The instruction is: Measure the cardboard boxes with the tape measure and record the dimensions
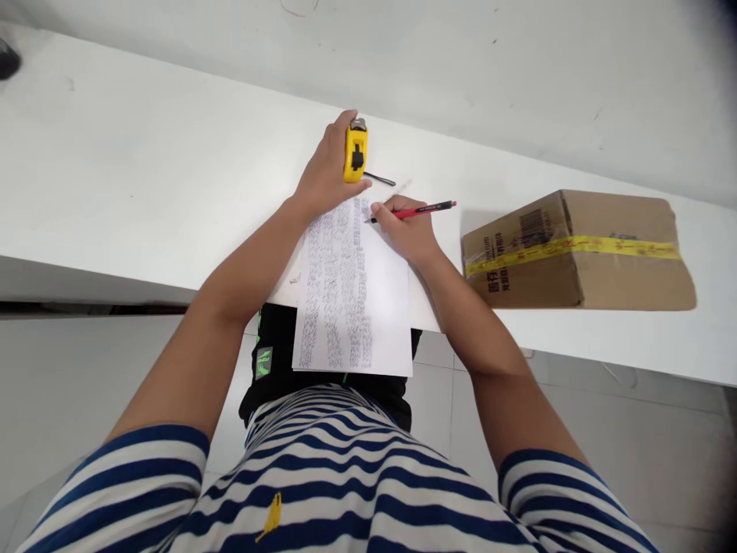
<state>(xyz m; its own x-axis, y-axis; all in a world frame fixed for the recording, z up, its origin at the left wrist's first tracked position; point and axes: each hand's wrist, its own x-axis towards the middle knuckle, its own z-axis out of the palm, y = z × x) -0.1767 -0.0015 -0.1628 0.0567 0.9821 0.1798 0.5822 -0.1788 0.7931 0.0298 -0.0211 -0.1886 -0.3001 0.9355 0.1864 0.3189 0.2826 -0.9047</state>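
Note:
A yellow tape measure with a black button and a wrist strap is gripped in my left hand, at the top edge of the paper. My right hand pinches a red and black pen, its tip low over the sheet of paper. I cannot tell whether the tip touches. Columns of dense blue handwriting cover the left and middle of the sheet; the right side is blank. The sheet's lower end hangs past the table's front edge, above my lap.
A brown cardboard box with yellow tape lies on the white table to the right. A white wall runs along the table's back. At the far left edge sits a dark object, cut off by the frame.

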